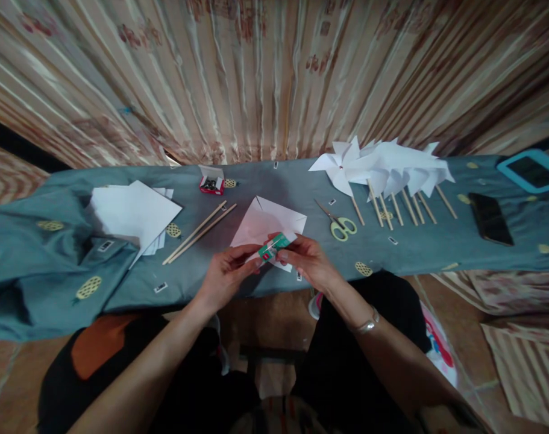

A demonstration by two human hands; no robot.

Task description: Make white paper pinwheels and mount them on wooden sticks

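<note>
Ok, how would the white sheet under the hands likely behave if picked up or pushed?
The white sheet looks like thin paper, so it is probably light and floppy. Its corners may tear easily: dark lines, perhaps cuts, run in from two. Lying flat on the cloth, it would likely slide or buckle rather than tip.

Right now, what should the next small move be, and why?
Probably gently twist one end of the green-and-white tube: the left hand and right hand hold opposite ends above the white paper sheet, though I can't tell whether it's capped.
</note>
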